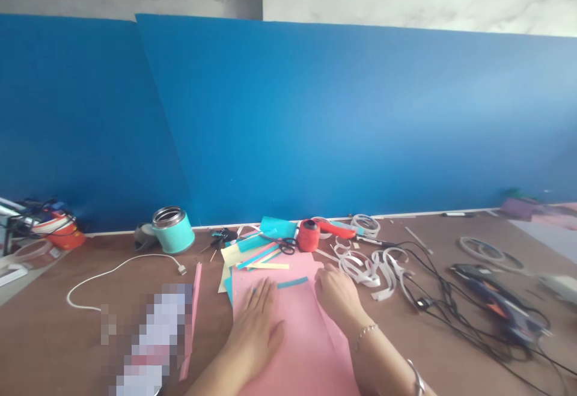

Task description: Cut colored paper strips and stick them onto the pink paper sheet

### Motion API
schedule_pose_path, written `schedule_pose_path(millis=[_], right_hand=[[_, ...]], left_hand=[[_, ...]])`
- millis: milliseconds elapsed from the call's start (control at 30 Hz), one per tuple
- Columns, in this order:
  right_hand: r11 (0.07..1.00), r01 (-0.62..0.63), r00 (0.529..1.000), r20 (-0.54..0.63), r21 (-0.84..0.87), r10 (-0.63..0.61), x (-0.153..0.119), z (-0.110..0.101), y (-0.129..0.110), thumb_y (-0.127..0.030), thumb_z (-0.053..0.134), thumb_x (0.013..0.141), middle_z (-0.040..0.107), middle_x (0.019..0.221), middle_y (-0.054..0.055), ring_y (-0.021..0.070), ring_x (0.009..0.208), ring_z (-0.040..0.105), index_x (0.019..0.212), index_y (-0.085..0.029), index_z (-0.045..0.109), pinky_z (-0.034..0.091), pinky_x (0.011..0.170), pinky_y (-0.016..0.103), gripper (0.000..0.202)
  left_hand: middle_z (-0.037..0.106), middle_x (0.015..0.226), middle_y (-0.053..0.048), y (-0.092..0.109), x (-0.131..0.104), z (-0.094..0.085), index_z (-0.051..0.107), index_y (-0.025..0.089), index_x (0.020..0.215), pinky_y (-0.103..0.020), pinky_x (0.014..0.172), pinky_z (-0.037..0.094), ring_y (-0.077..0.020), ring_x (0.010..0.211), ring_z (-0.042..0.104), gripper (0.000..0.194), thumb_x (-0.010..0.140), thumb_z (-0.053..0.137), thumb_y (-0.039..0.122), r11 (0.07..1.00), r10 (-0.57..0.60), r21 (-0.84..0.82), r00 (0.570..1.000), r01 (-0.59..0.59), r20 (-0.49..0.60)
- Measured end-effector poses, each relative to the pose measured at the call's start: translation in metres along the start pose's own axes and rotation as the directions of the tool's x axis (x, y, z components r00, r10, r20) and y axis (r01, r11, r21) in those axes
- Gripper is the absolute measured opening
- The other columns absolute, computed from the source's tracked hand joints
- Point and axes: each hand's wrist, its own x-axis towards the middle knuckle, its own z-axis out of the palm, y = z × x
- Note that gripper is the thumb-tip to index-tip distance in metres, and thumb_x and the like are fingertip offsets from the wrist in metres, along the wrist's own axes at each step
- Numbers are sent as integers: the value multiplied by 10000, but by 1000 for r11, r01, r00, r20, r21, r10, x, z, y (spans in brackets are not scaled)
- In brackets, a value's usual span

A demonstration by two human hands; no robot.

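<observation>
Pink paper [297,336] lies in front of me, with a narrow blue paper strip [293,283] across its upper part. My left hand [258,324] presses flat on the sheet, fingers stretched out and covering the strip's left end. At the sheet's right edge, my right hand [338,294] is closed, its fingers curled at the paper; the fingertips are partly hidden. A curved edge in the pink paper runs down beside that hand. Just beyond the sheet lie coloured paper strips [264,255] and black-handled scissors [286,244].
A teal metal cup [174,231], a white cable [121,264] and a pixelated object [155,342] are on the left. White strip coils [367,267], black cords [444,300] and a dark tool [500,306] lie right. A blue partition [315,113] stands behind the table.
</observation>
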Motion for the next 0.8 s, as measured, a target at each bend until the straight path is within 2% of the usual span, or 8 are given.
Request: schedule_pose_path(millis=[67, 167, 267, 400, 533, 633, 733, 800], right_hand=[[991, 42, 990, -142, 130, -24, 10, 4, 1, -93, 393, 816, 635, 999, 102, 211, 968, 567, 991, -159, 663, 380, 800, 290, 329], [958, 203, 969, -179, 203, -168, 24, 14, -11, -159, 421, 843, 625, 1047, 83, 212, 1013, 539, 1042, -195, 649, 382, 842, 292, 305], [914, 379, 919, -175, 145, -354, 37, 21, -32, -165, 449, 834, 576, 1168, 81, 233, 1094, 483, 1117, -222, 605, 365, 888, 320, 329], [932, 348, 933, -131, 103, -335, 46, 17, -49, -133, 482, 798, 600, 1023, 99, 230, 998, 511, 884, -170, 645, 366, 861, 316, 188], [920, 340, 938, -137, 198, -317, 36, 1, -46, -150, 490, 803, 629, 911, 40, 189, 893, 540, 794, -210, 623, 369, 744, 262, 146], [899, 355, 935, -113, 257, -337, 24, -8, -39, -153, 479, 803, 641, 780, 8, 162, 754, 546, 760, -222, 612, 351, 658, 243, 156], [829, 432, 901, -129, 355, -415, 17, -10, -33, -120, 474, 782, 643, 748, 5, 139, 707, 545, 749, -210, 615, 356, 648, 230, 171], [785, 449, 891, -147, 426, -430, 17, -7, -29, -111, 469, 770, 644, 750, 7, 132, 700, 549, 753, -204, 620, 371, 656, 226, 178]], left_hand=[[227, 1492, -127, -2, -1, 2, 166, 160, 1459, -486, 1090, 296, -295, 1366, 236, 623, 919, 351, 410, 1000, 22, -14, 999, -23, -43], [237, 1491, -141, -6, -2, 6, 174, 157, 1458, -487, 1056, 354, -310, 1357, 257, 662, 899, 398, 433, 999, 17, -47, 995, -22, -102], [296, 1476, -151, -13, -2, 7, 208, 169, 1450, -486, 1022, 402, -321, 1337, 310, 709, 859, 473, 456, 995, 4, -95, 986, -20, -167], [431, 1411, -128, -24, 2, -2, 319, 219, 1399, -496, 1017, 404, -312, 1297, 392, 630, 825, 544, 347, 981, -31, -191, 964, -21, -265], [478, 1354, -103, -33, 9, -16, 331, 254, 1368, -473, 1022, 392, -254, 1279, 414, 534, 853, 428, 155, 943, -221, -327, 859, 67, -462], [399, 1412, -104, -36, 12, -22, 262, 270, 1404, -492, 1047, 342, -266, 1319, 340, 576, 865, 452, 196, 929, -276, -363, 797, 76, -538], [360, 1445, -89, -36, 13, -25, 251, 286, 1417, -501, 1059, 310, -278, 1343, 290, 587, 872, 467, 247, 929, -239, -366, 842, 53, -484], [385, 1435, -64, -34, 13, -27, 378, 303, 1357, -518, 1066, 284, -288, 1350, 268, 492, 874, 463, 265, 935, -198, -353, 879, 36, -434]])
